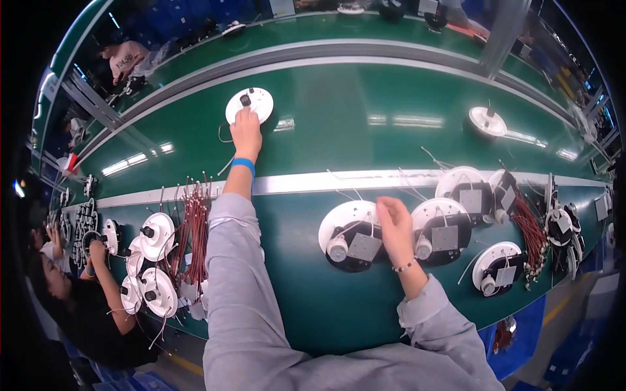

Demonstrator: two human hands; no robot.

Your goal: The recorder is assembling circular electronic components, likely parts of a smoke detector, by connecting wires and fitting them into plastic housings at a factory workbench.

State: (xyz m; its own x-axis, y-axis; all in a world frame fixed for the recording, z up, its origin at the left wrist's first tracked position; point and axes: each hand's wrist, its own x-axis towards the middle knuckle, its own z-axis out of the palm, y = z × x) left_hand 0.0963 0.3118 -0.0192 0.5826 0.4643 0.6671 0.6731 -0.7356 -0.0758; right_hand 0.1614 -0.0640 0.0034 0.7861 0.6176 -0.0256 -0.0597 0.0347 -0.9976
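Observation:
My left hand [246, 135] reaches far forward onto the green upper surface. Its fingertips are closed on the black block at the middle of a round white lamp base [261, 103], and a thin wire trails from the base's left side. Nearer to me, my right hand [396, 228] hovers with lightly bent fingers and nothing visible in them. It is beside a white disc assembly [345, 214] that carries a black plate, a white cylinder and a grey square plate [365, 247]. The hand covers part of this assembly's right side.
Similar disc assemblies [442, 207] stand to the right, beside a bundle of red-brown wires [529, 228]. Another wire bundle [194, 228] and white discs [158, 236] lie at left, near a co-worker [98, 313]. One white disc [488, 122] sits far right; a pale rail [313, 182] crosses the bench.

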